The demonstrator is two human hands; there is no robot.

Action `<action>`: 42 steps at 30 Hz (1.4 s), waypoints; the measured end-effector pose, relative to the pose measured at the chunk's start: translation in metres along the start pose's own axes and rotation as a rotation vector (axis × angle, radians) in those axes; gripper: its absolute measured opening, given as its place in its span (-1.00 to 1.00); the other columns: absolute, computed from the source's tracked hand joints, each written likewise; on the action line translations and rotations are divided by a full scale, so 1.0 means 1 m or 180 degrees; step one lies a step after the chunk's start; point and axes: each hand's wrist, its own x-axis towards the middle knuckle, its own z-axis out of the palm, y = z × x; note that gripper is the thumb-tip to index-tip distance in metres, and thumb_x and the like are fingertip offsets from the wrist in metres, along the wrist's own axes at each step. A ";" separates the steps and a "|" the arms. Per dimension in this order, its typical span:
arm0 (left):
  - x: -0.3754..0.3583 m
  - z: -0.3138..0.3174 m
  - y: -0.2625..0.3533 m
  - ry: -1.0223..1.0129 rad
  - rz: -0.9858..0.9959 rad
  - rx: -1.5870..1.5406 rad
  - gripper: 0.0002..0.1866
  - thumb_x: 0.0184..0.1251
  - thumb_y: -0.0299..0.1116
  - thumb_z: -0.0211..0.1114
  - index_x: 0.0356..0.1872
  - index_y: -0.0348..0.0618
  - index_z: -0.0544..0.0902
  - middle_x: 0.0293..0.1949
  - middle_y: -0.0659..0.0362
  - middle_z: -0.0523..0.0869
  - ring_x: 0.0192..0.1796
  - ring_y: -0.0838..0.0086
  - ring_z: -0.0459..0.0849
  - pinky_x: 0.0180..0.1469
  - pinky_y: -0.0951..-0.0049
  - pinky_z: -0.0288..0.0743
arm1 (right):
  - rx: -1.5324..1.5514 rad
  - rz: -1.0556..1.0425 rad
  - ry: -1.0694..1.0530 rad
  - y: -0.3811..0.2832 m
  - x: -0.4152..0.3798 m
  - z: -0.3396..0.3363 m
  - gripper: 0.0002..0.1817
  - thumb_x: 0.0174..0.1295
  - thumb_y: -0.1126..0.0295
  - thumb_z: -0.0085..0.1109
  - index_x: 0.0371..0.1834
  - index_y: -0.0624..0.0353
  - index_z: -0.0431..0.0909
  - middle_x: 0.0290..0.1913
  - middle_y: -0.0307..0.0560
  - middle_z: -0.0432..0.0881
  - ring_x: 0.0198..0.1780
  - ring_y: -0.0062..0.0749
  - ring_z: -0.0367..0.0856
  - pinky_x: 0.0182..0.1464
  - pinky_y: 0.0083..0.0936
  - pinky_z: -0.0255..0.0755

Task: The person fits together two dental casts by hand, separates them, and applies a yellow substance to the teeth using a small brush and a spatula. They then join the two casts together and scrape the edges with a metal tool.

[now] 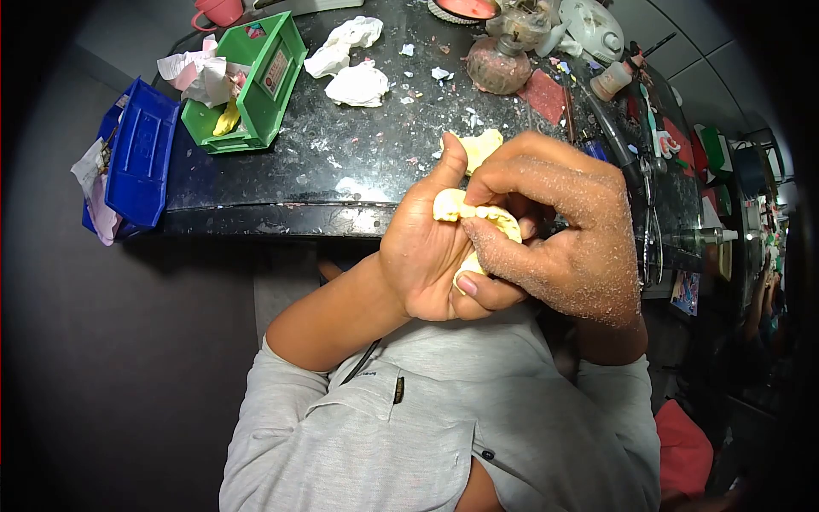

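Observation:
A pale yellow dental cast [461, 207] with a row of teeth is cupped in my left hand [422, 256], thumb raised along its far side. My right hand [567, 235], dusted with white powder, curls over the cast from the right, its index finger pressed along the teeth and its thumb under the cast. Both hands hover in front of my grey shirt, just off the near edge of the black countertop [341, 162]. A second pale yellow piece [482, 143] lies on the counter just behind my left thumb.
A green bin [281, 81] with paper and a yellow piece, and a blue bin [141, 154], sit at the left. Crumpled tissues [358, 85], a glass spirit lamp [499, 64], a red cup [217, 12] and hand tools [644, 162] crowd the crumb-strewn counter.

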 end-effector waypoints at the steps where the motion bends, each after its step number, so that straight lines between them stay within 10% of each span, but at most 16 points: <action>1: 0.000 0.000 0.000 -0.0046 -0.0031 -0.0032 -0.08 0.37 0.55 -0.36 0.05 -0.16 0.54 -0.12 0.10 0.68 -0.24 0.39 0.72 -0.51 0.43 0.56 | 0.0001 -0.0026 0.0014 0.000 0.000 0.000 -0.80 -0.08 0.55 0.41 -0.33 0.27 0.67 -0.38 -0.14 0.60 -0.43 -0.57 0.53 -0.40 -0.63 0.36; 42: -0.001 0.008 -0.005 0.0366 -0.0065 0.0483 0.02 0.24 0.66 -0.42 -0.11 -0.19 0.56 -0.35 0.08 0.62 -0.62 0.46 0.44 -0.72 0.57 0.18 | 0.0037 0.0015 0.0113 -0.006 -0.010 0.001 -0.75 -0.09 0.60 0.43 -0.28 0.28 0.68 -0.29 -0.07 0.66 -0.32 -0.50 0.62 -0.30 -0.61 0.47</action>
